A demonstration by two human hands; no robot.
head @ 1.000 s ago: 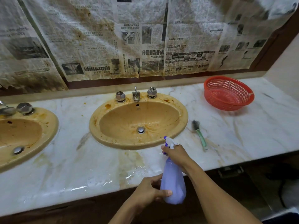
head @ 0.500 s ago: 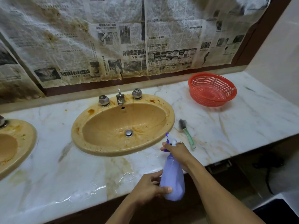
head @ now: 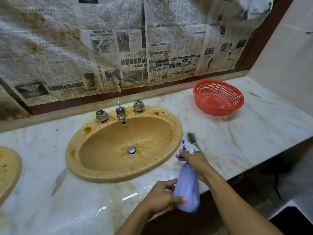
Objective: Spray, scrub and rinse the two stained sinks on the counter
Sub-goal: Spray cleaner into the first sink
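Bottle (head: 187, 189) held, lower right of frame.
I see the right hand (head: 193, 158) grasping its top and the left hand (head: 160, 195) gripping its base; I would aim into the sink (head: 105, 155) before squeezing.

Lilac spray bottle (head: 187, 190), tan brown-stained sink (head: 94, 170), red basket (head: 218, 108)

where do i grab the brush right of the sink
The green handle of the brush, from above: it lies flat on the counter, dark bristles toward the wall, handle toward the front edge. The right hand on the spray bottle covers its near end.
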